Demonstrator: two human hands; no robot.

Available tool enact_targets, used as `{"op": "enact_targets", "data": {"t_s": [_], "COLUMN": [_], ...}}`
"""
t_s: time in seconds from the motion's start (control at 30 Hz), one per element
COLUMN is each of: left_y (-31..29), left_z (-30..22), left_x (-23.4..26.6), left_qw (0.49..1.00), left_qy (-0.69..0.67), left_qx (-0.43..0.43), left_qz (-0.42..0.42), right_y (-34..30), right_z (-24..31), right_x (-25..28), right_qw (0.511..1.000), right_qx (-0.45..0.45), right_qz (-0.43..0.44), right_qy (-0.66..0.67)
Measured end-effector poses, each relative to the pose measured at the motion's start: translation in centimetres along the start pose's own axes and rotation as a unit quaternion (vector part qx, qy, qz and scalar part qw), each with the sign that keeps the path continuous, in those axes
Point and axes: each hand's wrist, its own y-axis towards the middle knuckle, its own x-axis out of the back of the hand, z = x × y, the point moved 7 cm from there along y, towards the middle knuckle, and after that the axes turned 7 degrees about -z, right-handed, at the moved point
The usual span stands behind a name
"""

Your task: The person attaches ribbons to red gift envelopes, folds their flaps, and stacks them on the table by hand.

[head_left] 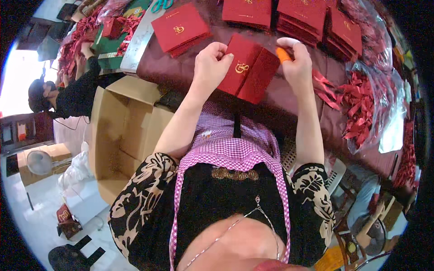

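A dark red folded card (239, 67) with a gold emblem is held over the near edge of the cloth-covered table, its right part folded as a flap. My left hand (211, 68) pinches the card's left edge between thumb and fingers. Just beside its right corner is my right hand (297, 63), fingers curved and apart, with an orange cover (283, 55) on one digit; I see nothing between them. Farther off lie a small stack of red cards (180, 28) and several more stacks (302, 20) with the same emblem.
To the right, a clear plastic bag (389, 101) spills red ribbons (359, 104). An open cardboard box (120, 131) stands left of me. Teal scissor handles (162, 4) show at the far edge. One person (68, 92) works at the left; another (368, 217) sits at the lower right.
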Motion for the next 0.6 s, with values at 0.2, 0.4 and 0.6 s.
{"op": "enact_targets", "data": {"t_s": [0.2, 0.4, 0.6], "left_y": [-0.1, -0.3, -0.3], "left_z": [-1.2, -1.5, -2.1], "left_x": [-0.1, -0.3, -0.7], "left_qw": [1.0, 0.998, 0.997], "left_qy": [0.003, 0.058, 0.053], "left_qx": [-0.006, -0.015, -0.046], "left_qz": [-0.018, -0.005, -0.015], "right_y": [0.0, -0.4, -1.1], "right_z": [1.4, 3.1, 5.1], "right_x": [-1.3, -2.0, -2.9], "right_qw": [1.0, 0.992, 0.996], "right_qx": [-0.002, 0.094, 0.076], "right_qz": [-0.006, -0.039, -0.033], "right_qy": [-0.007, 0.073, 0.044]}}
